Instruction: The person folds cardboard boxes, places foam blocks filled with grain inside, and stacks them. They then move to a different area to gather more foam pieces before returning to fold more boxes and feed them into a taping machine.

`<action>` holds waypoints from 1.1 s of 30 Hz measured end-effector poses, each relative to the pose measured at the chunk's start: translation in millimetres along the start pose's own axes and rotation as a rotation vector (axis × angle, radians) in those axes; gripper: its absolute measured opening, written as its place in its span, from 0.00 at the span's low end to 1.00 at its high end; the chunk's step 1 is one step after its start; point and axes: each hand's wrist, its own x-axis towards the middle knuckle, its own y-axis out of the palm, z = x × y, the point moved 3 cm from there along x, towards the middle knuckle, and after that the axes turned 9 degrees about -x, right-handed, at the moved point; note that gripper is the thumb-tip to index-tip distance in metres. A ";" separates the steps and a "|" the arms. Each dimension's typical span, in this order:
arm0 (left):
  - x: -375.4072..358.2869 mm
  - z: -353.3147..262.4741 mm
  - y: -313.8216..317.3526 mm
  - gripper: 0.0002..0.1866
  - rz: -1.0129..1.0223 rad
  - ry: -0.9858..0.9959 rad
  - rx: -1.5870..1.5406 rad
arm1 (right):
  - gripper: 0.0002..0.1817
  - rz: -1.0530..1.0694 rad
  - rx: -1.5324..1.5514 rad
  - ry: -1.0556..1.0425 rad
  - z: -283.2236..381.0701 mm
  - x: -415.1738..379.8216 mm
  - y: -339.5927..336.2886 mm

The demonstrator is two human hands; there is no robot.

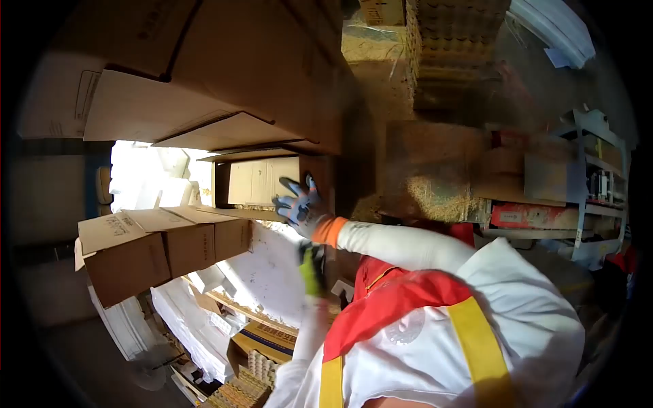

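Observation:
My right hand, in a grey glove with dark fingertips and an orange cuff, has its fingers spread. Its fingertips reach the near end of an open cardboard box. Inside that box lies a light brown cardboard panel. Just below it in the view is my left hand, in a green and black glove, smeared by motion. The left fingers are too blurred to make out. A white tabletop extends beside the left hand.
Large cardboard cartons loom at the upper left. A row of closed boxes stands beyond the tabletop. Stacked egg trays rise at the top. At the right are a metal shelf and a red box.

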 end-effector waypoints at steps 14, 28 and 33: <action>-9.1 -15.3 226.1 0.26 1.074 0.633 0.828 | 0.20 0.280 -0.277 0.187 -255.6 -362.9 -130.3; 76.0 103.2 312.9 0.35 0.580 0.088 0.429 | 0.32 -0.413 -0.323 0.654 -291.0 -229.3 -123.4; 55.0 128.1 323.6 0.40 0.674 0.200 0.582 | 0.18 -0.490 -0.179 0.703 -270.7 -321.4 -57.2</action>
